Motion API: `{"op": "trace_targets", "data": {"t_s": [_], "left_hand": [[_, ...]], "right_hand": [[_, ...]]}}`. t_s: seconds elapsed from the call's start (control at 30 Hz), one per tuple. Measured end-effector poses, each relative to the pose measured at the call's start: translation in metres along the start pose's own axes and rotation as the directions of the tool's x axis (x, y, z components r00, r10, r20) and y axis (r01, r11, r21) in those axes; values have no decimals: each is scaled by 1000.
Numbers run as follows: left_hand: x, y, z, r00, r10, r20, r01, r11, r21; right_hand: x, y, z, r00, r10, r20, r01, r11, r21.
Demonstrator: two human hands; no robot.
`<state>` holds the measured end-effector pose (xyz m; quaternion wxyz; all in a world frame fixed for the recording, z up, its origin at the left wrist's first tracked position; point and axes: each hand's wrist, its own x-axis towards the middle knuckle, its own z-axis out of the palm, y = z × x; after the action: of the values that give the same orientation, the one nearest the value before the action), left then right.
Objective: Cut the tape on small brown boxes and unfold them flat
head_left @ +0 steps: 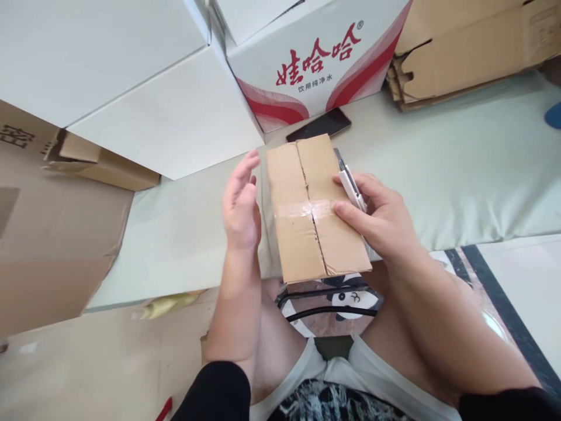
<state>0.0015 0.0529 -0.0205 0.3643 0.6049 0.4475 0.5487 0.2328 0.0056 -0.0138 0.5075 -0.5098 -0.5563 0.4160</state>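
A small brown cardboard box [298, 245] is tilted up in front of me, its middle seam crossed by a strip of clear tape [302, 209]. My right hand [381, 213] grips the box's right edge, thumb on top. Between its fingers the same hand also keeps a white utility knife [352, 186], its metal tip pointing up and away along the box's side. To the left of the box, my left hand [242, 204] is raised with fingers stretched upward, holding nothing and apart from the cardboard.
Behind the box lies a dark phone [322, 124] on the pale green cloth [456, 169]. A white and red carton [315, 64] and plain white boxes [170, 117] stand at the back. Flattened cardboard [473, 64] is stacked back right; a large carton [52, 234] stands left.
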Motion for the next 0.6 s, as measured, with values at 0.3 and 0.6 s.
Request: {"op": "trace_targets", "data": {"t_s": [0.3,0.6], "left_hand": [[-10,23,0,875,111,472,-333,844,420],[-20,34,8,896,97,433,-316,825,468]], "right_hand": [[2,4,-1,978,9,-210,8,997,79],[-14,-40,-27,918,-204,-341,270,950,157]]}}
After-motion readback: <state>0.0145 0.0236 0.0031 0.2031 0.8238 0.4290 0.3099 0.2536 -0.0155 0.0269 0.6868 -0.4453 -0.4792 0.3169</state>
